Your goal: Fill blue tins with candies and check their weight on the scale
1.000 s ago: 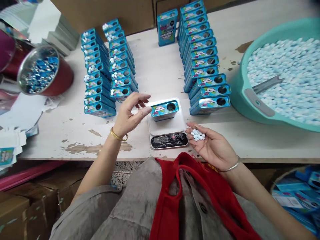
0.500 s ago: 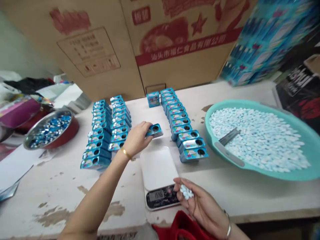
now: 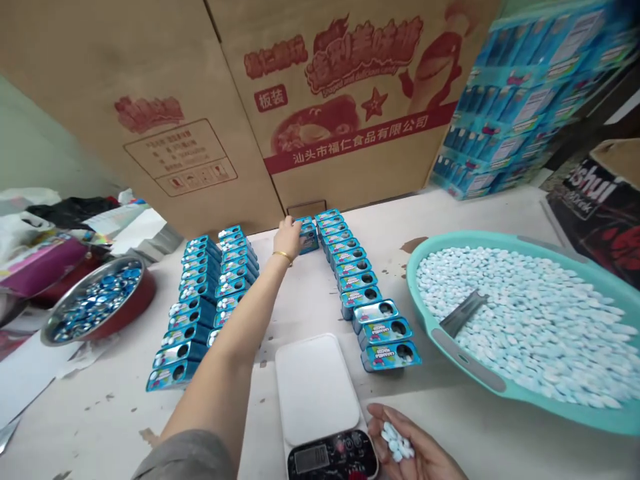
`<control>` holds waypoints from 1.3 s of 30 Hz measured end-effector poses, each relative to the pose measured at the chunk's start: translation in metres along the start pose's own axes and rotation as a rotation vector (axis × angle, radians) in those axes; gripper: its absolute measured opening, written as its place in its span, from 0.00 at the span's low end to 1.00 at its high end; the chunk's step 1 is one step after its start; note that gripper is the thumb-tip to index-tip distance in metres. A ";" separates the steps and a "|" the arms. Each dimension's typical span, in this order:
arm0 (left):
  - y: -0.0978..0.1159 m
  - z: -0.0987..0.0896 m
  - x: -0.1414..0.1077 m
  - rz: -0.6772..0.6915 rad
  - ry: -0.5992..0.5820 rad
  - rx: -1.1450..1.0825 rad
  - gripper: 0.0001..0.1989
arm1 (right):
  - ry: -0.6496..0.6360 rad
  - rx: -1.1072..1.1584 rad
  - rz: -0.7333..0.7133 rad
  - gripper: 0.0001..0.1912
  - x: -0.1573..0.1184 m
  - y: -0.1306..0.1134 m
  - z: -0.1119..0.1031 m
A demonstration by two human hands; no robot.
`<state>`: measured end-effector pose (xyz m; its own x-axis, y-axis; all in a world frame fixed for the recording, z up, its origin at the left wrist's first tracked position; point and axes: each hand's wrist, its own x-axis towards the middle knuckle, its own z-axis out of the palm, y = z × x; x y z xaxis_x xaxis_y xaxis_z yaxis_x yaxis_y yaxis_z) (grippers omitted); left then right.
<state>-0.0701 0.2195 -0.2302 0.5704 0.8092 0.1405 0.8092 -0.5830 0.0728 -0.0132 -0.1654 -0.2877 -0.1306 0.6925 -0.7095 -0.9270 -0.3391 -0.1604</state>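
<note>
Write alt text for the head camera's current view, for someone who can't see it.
A person's left hand reaches across a white table to a blue tin near its far edge, while the right hand cups pale candies beside a white scale. Rows of tins stand left and right, with a teal basin of candies further right.

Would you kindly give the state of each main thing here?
Left hand: at far tins, grip hidden
Right hand: open, cupping pale candies
Scale: level, display reading unclear
Right-row tins: standing, holes uncovered
Left-row tins: standing, many topped with candies
Basin: filled with candies
Scoop: lying in candies
Red bowl: holding blue pieces
</note>
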 end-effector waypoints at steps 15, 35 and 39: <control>-0.058 -0.047 -0.286 0.054 0.028 0.248 0.10 | -0.005 -0.116 0.126 0.09 -0.022 0.025 0.017; 0.081 -0.072 -0.259 0.446 -0.184 0.018 0.14 | -0.056 -0.142 -0.044 0.10 -0.040 0.014 -0.007; 0.050 -0.089 -0.268 0.281 0.025 -0.277 0.16 | -0.001 -0.121 -0.054 0.10 -0.040 0.008 -0.012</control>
<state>-0.1945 -0.0329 -0.1759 0.7578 0.6157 0.2162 0.5517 -0.7814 0.2918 -0.0111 -0.2029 -0.2688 -0.0817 0.7126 -0.6968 -0.8836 -0.3753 -0.2802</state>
